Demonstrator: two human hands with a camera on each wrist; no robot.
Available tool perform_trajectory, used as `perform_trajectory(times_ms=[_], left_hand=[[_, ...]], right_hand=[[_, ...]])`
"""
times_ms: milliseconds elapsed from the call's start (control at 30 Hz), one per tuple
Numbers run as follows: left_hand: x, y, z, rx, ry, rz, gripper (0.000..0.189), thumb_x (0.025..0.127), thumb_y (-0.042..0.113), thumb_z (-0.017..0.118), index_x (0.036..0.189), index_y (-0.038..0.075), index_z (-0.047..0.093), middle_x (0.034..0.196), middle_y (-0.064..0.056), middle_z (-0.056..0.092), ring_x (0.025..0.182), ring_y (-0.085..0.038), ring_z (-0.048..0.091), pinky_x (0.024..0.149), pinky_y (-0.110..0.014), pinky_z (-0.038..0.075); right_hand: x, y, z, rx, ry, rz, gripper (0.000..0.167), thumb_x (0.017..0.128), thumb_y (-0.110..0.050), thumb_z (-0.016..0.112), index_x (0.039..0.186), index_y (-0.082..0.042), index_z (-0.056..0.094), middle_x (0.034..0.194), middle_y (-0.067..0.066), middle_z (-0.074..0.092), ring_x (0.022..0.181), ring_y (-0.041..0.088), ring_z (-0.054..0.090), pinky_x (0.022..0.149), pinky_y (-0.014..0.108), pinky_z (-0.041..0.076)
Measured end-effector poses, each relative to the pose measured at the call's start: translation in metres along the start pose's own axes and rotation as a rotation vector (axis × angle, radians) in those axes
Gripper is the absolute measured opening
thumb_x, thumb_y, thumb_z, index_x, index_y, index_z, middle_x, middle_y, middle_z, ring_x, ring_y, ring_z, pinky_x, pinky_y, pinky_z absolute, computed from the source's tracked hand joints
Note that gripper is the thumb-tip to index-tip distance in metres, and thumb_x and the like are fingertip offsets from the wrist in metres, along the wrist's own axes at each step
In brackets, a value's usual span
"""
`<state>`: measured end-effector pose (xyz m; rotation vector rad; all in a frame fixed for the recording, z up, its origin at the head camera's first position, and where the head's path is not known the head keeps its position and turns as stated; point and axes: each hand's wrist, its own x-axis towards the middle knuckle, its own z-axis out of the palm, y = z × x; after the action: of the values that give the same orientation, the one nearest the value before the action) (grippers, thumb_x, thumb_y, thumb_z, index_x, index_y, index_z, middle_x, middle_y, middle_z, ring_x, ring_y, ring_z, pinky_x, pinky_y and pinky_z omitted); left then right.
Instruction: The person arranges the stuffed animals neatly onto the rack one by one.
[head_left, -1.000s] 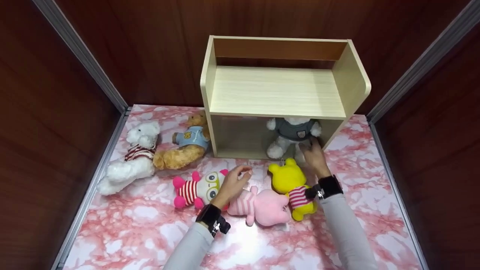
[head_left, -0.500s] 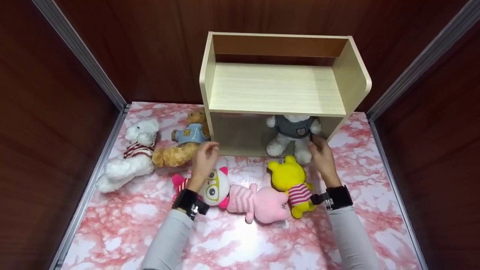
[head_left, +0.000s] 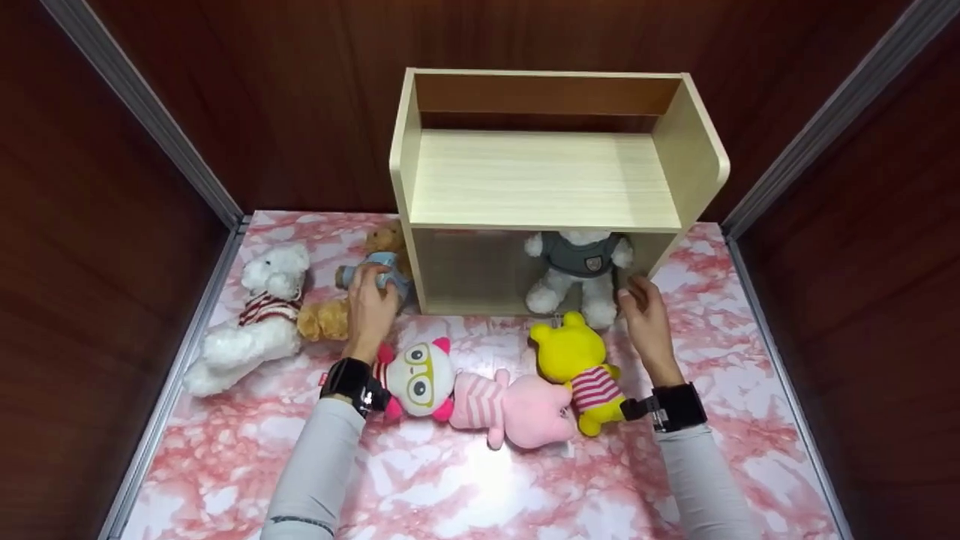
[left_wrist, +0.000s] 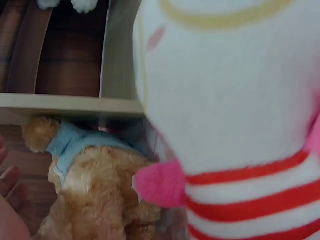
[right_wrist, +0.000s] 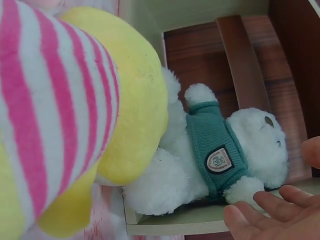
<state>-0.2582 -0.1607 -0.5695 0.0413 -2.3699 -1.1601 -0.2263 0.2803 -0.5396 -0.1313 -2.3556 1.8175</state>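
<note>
My left hand [head_left: 373, 306] is over the brown teddy bear [head_left: 321, 319] in a blue hoodie, which leans at the left side of the shelf unit [head_left: 547, 180]. The fingers overlap the hoodie in the head view; in the left wrist view they show at the edge, apart from the bear's fur [left_wrist: 95, 185]. A white teddy bear [head_left: 579, 256] in a dark green sweater sits in the lower compartment, its head hidden under the shelf board. Beside that bear's leg, at the compartment's right side, my right hand [head_left: 651, 322] has loose fingers and holds nothing.
Before the unit lie a panda plush [head_left: 420, 379] with yellow glasses, a pink plush [head_left: 536, 412] and a yellow bear plush [head_left: 568, 349]. A white bear [head_left: 247, 345] in a striped sweater lies at far left. Dark wood walls [head_left: 315, 112] enclose the pink marbled surface [head_left: 420, 487].
My left hand has moved left and forward, from above the panda and pink plushes to the brown bear. My right hand has drawn slightly right, away from the white bear.
</note>
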Motion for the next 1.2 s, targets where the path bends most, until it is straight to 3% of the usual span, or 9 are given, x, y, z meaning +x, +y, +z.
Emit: perform_trajectory(times_ms=[200, 333, 433, 633, 800, 1033, 1200], left_hand=[[0.011, -0.014, 0.001, 0.183, -0.108, -0.104, 0.037, 0.095, 0.01, 0.068, 0.128, -0.006, 0.059, 0.131, -0.027, 0.054, 0.122, -0.045, 0.054, 0.104, -0.054, 0.045], [0.014, -0.024, 0.004, 0.289, -0.2, -0.175, 0.058, 0.095, 0.018, 0.069, 0.141, -0.009, 0.048, 0.143, -0.032, 0.046, 0.13, -0.047, 0.049, 0.11, -0.055, 0.041], [0.014, -0.031, 0.007, 0.318, -0.246, -0.241, 0.08, 0.093, 0.026, 0.071, 0.154, -0.009, 0.033, 0.154, -0.034, 0.035, 0.142, -0.048, 0.038, 0.11, -0.059, 0.041], [0.007, -0.043, 0.014, 0.334, -0.292, -0.36, 0.114, 0.088, 0.045, 0.077, 0.163, -0.004, 0.007, 0.164, -0.034, 0.017, 0.148, -0.054, 0.024, 0.111, -0.067, 0.036], [0.002, -0.049, 0.016, 0.349, -0.277, -0.403, 0.123, 0.083, 0.051, 0.083, 0.164, -0.001, 0.006, 0.16, -0.04, 0.018, 0.136, -0.061, 0.038, 0.107, -0.067, 0.039], [0.0, -0.054, 0.019, 0.355, -0.222, -0.378, 0.114, 0.084, 0.042, 0.082, 0.164, 0.004, 0.01, 0.154, -0.036, 0.036, 0.114, -0.059, 0.058, 0.093, -0.068, 0.048], [-0.005, -0.053, 0.021, 0.32, -0.144, -0.386, 0.104, 0.086, 0.039, 0.08, 0.164, 0.009, 0.018, 0.152, -0.029, 0.045, 0.111, -0.057, 0.06, 0.091, -0.068, 0.048]], right_hand=[[-0.012, -0.023, 0.003, -0.019, -0.031, 0.027, 0.054, 0.108, -0.009, 0.05, 0.152, 0.015, 0.031, 0.156, 0.033, 0.038, 0.142, 0.042, 0.042, 0.118, 0.046, 0.036], [-0.008, -0.01, 0.003, 0.011, -0.027, 0.035, 0.054, 0.108, -0.011, 0.052, 0.153, 0.013, 0.032, 0.156, 0.032, 0.04, 0.14, 0.039, 0.046, 0.112, 0.037, 0.042], [-0.002, 0.006, 0.002, 0.032, -0.017, 0.023, 0.055, 0.108, -0.014, 0.053, 0.154, 0.011, 0.032, 0.156, 0.029, 0.041, 0.14, 0.036, 0.047, 0.108, 0.031, 0.044], [0.0, 0.017, 0.0, 0.029, 0.001, -0.008, 0.055, 0.108, -0.016, 0.053, 0.153, 0.01, 0.034, 0.156, 0.028, 0.042, 0.141, 0.039, 0.046, 0.115, 0.042, 0.041], [-0.003, 0.011, 0.0, 0.035, -0.011, 0.011, 0.055, 0.108, -0.014, 0.053, 0.153, 0.01, 0.033, 0.157, 0.029, 0.04, 0.142, 0.039, 0.044, 0.116, 0.041, 0.04], [-0.018, -0.02, 0.001, 0.028, -0.004, -0.015, 0.05, 0.108, -0.007, 0.05, 0.148, 0.018, 0.034, 0.152, 0.036, 0.042, 0.13, 0.04, 0.053, 0.094, 0.015, 0.046], [-0.018, -0.019, -0.002, 0.009, 0.0, 0.002, 0.049, 0.108, -0.008, 0.048, 0.149, 0.017, 0.035, 0.152, 0.036, 0.043, 0.124, 0.035, 0.054, 0.096, 0.019, 0.044]])
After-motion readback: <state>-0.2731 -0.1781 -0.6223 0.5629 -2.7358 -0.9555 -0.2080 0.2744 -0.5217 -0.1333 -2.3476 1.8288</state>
